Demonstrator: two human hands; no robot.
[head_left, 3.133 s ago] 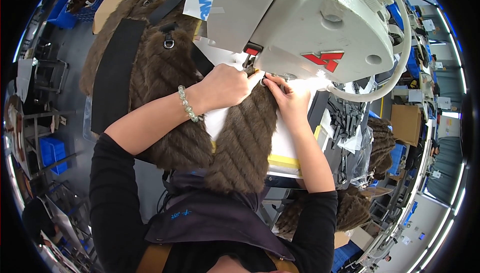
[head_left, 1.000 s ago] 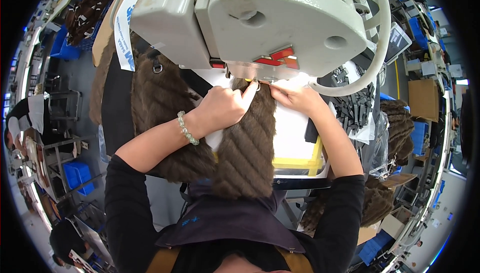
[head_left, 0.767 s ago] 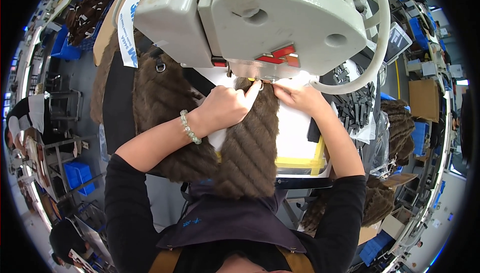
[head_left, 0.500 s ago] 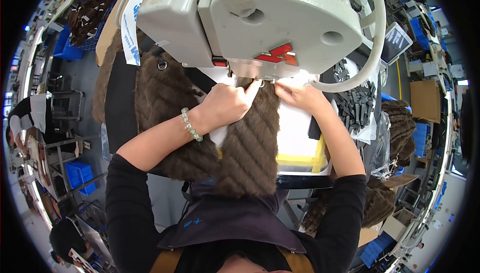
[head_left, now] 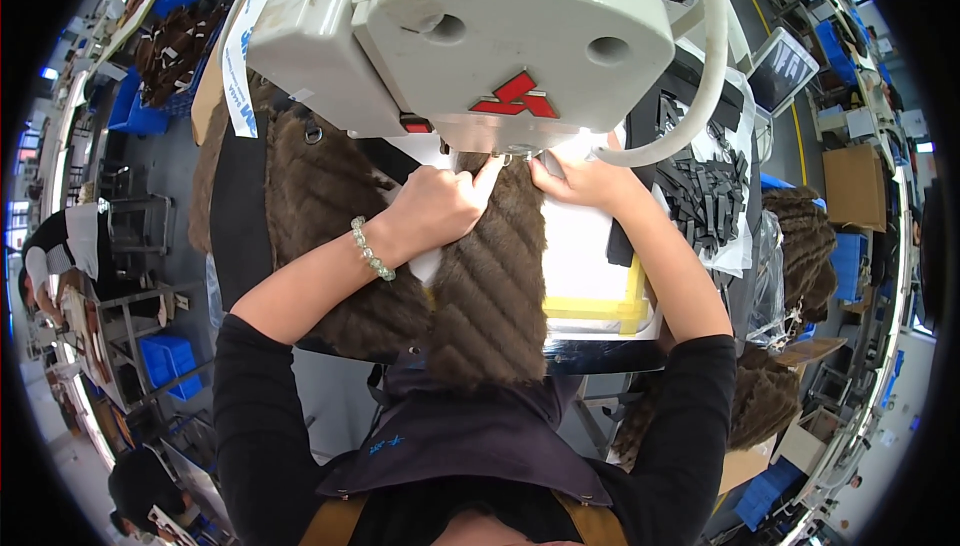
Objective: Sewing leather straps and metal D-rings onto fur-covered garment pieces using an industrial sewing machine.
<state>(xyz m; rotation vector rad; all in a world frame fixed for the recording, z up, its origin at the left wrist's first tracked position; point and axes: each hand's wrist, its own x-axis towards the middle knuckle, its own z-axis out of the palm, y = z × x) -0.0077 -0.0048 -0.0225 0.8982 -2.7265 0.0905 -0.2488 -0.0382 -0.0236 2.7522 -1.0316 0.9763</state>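
Note:
My left hand (head_left: 440,206), with a beaded bracelet at the wrist, has curled fingers and its index tip pressed on the narrow brown fur piece (head_left: 485,296) under the head of a grey sewing machine (head_left: 520,36). Just right of it my right hand (head_left: 585,178) pinches the same piece's top edge by a small metal fitting (head_left: 508,159); its fingertips are partly hidden under the machine head. A wider fur piece (head_left: 325,196) with a buckle and a black band (head_left: 240,206) lie to the left, and white padding with yellow tape (head_left: 590,316) shows at the right.
Black strips (head_left: 700,186) lie right of the machine, inside a curved white hose (head_left: 710,96). More fur (head_left: 805,246), a cardboard box (head_left: 850,186) and blue bins (head_left: 170,366) stand around. Co-workers sit at benches along the left (head_left: 140,486).
My hands and the narrow fur piece have shifted slightly leftward in view over the last second. Earlier, the machine head sat further right in view. Both hands stay at the same fitting.

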